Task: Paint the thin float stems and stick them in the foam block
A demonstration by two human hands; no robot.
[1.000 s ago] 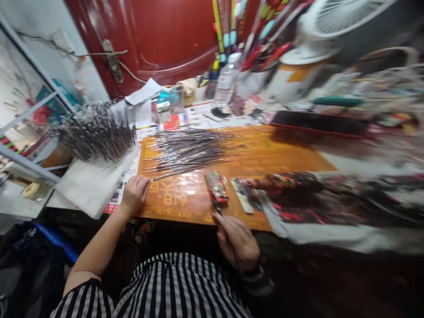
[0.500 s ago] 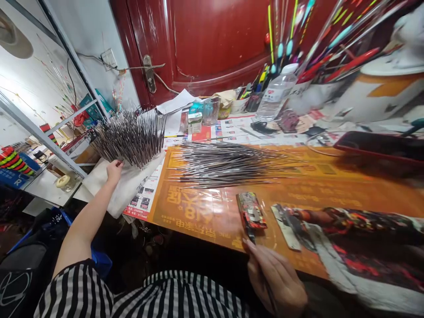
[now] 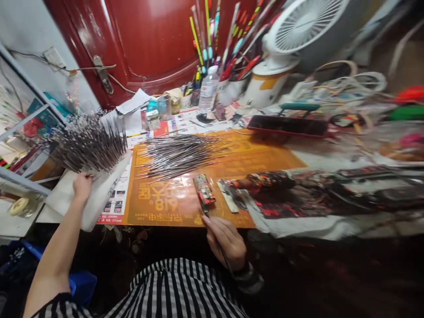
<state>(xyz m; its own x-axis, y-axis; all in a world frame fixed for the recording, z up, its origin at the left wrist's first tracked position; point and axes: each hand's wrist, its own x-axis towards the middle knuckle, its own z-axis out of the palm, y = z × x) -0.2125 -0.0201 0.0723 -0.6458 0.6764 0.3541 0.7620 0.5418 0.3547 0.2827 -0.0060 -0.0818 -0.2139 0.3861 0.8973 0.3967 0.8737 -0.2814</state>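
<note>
Slender dark rods, heaped on the orange mat, are probably light, stiff and easily snapped, best pinched mid-shaft; right hand closed round a slim tool; left hand beside the standing bundle, its fingers' hold impossible to tell.

- My left hand is beside the upright sticks; I can't tell if it pinches one.
- My right hand grips a thin tool by the paint-smeared block.
- Loose sticks lie on orange sheeting.
</note>
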